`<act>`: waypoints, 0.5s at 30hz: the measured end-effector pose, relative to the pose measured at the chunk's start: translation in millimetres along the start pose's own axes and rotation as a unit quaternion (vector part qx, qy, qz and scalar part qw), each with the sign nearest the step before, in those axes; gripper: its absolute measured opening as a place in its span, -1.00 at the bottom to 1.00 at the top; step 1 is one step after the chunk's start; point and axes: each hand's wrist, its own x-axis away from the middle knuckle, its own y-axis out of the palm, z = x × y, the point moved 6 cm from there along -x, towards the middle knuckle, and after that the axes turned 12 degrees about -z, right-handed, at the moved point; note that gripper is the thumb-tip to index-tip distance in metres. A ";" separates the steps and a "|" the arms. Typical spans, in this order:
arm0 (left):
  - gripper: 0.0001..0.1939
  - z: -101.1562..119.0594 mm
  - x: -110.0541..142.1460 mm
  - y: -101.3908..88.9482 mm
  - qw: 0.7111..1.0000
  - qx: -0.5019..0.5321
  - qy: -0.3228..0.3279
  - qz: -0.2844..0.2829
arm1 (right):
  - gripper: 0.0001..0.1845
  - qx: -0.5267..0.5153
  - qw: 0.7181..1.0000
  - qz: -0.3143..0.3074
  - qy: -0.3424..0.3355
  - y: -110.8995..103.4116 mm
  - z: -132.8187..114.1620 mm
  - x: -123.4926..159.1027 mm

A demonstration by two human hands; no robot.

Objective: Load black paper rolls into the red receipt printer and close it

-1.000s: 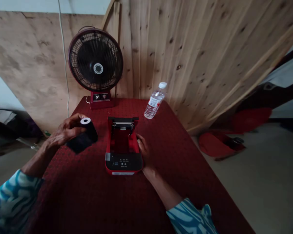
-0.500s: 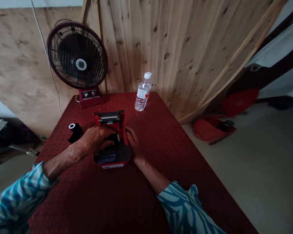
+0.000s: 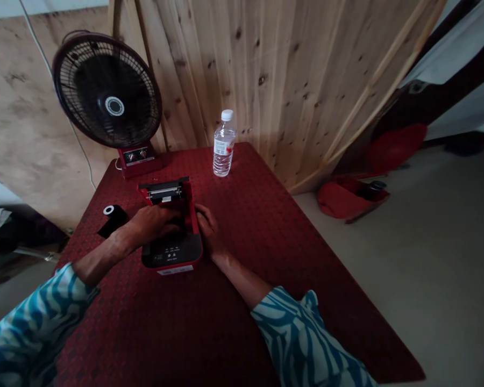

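A red and black label printer stands on the table with its lid raised, showing a roller under the lid. My left hand reaches into its paper compartment from the left. Its fingers are curled down inside, and their tips, with whatever they hold, are lost in the dark. My right hand grips the printer's right side wall, fingers bent along the edge. Left of the printer, beside my left wrist, lies a black roll with a white core, a strip of it unwound onto the table.
A dark red fan stands at the table's back left. A clear water bottle with a white cap is upright behind the printer. Wooden boards rise beyond the red patterned table. On the floor at right is a red container.
The view has shifted, moving everything slightly left. A black roll with a white core, seen in the compartment by my left fingers before, no longer shows there. The printer's front panel markings are now visible.
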 end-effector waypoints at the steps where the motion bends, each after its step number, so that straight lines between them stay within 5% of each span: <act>1: -0.76 0.8 11.7 -3.3 1.000 0.008 0.011 0.007 | -0.64 -0.002 1.000 0.001 0.000 0.1 0.5 -0.1; 7: -0.69 8.0 71.9 1.6 0.992 0.037 0.085 0.089 | -0.63 -0.012 1.000 0.012 -0.008 0.9 5.9 -0.2; 15: -0.75 19.7 72.8 16.7 0.967 -0.045 0.144 0.204 | -0.66 -0.023 0.999 0.021 -0.026 -0.1 12.8 -3.0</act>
